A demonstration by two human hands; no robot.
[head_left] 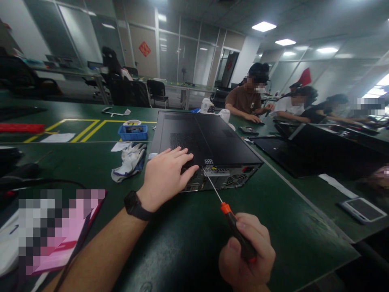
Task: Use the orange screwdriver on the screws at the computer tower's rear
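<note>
Computer case [219,136]: in the head view it is lying flat across the centre of the frame, its rear panel [220,173] facing the wearer, seemingly so that the tool can reach that edge.
Left hand [167,174]: it is pressing, fingers spread and gripping nothing, on the near part of the case top, just left of the frame's centre, probably steadying the case.
Right hand [253,249]: it is closing firmly around the handle of the screwdriver, lower right of centre.
Screwdriver [225,208]: it is slanting up and left, its tip meeting the rear edge beside the left thumb; whether it is sitting in a screw, I cannot tell.
Blue tray [132,136] and glove bundle [130,160]: both are resting left of the case, perhaps leaving the near side free.
Counts: one case, one screwdriver and one blue tray are showing; the bundle's gloves are overlapping too much to count.
Co-workers: at least three are sitting at upper right, one in a brown shirt [243,99].
</note>
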